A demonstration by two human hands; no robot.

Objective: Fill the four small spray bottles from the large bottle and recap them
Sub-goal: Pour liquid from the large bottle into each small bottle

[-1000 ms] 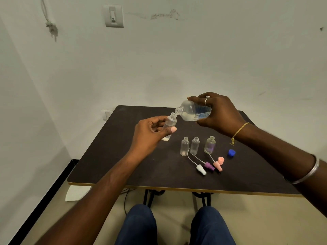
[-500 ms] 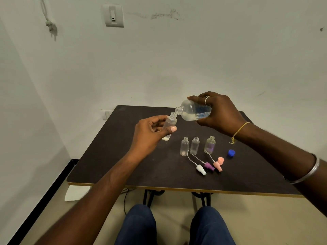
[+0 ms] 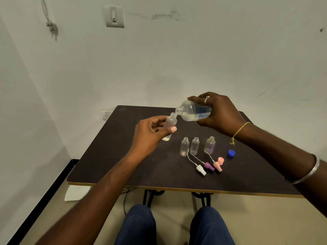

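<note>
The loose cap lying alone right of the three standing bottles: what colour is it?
Blue cap; the head view shows it.

A wall switch (image 3: 114,15) sits upper left; a cord (image 3: 51,26) hangs further left; white paper (image 3: 76,192) lies on the floor, lower left.
</note>
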